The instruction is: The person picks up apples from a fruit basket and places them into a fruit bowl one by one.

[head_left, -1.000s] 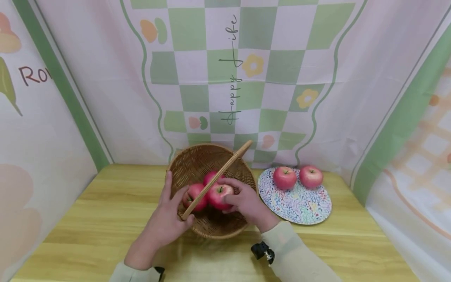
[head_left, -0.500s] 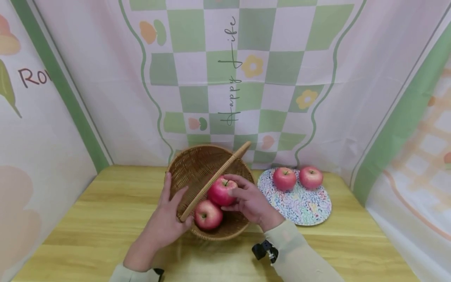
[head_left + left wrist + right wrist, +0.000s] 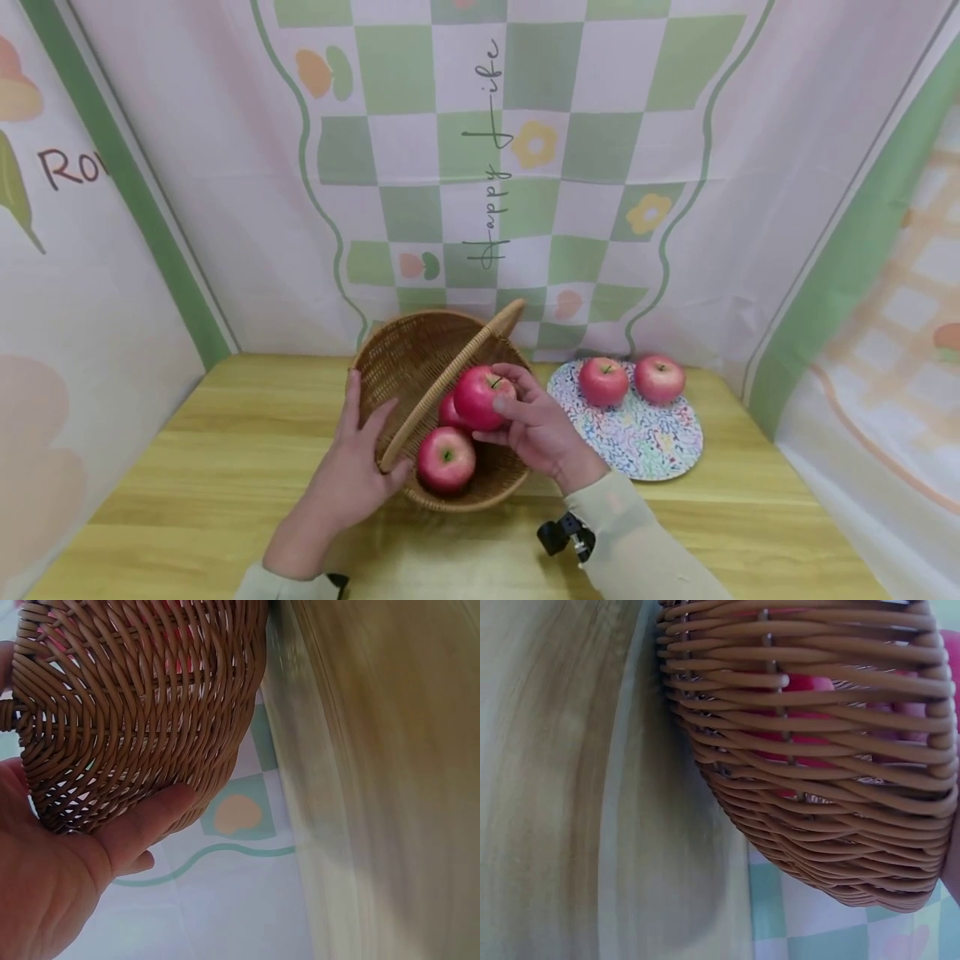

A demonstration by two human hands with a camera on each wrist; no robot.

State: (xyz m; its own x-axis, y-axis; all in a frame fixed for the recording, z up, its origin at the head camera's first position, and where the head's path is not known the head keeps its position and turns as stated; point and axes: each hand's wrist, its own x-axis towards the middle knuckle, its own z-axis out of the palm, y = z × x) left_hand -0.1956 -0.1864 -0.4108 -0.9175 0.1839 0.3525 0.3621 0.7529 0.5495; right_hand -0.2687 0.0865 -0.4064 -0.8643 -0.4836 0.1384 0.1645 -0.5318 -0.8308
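Note:
A brown wicker basket with an arched handle sits tilted on the table. My left hand holds its left rim by the foot of the handle; in the left wrist view the fingers lie along the outer weave. My right hand pinches a red apple over the basket's right side. Below, a second apple lies in the front of the basket, and a third apple is partly hidden behind the held one. Through the weave in the right wrist view, red fruit shows.
To the right of the basket lies a colourful speckled plate with two apples, one on the left and one on the right. The wooden table backs onto a green-and-white checked cloth.
The right hand has lifted its apple up and slightly right, out from under the handle. Another apple has rolled to the basket's front. The left hand has kept its place on the rim.

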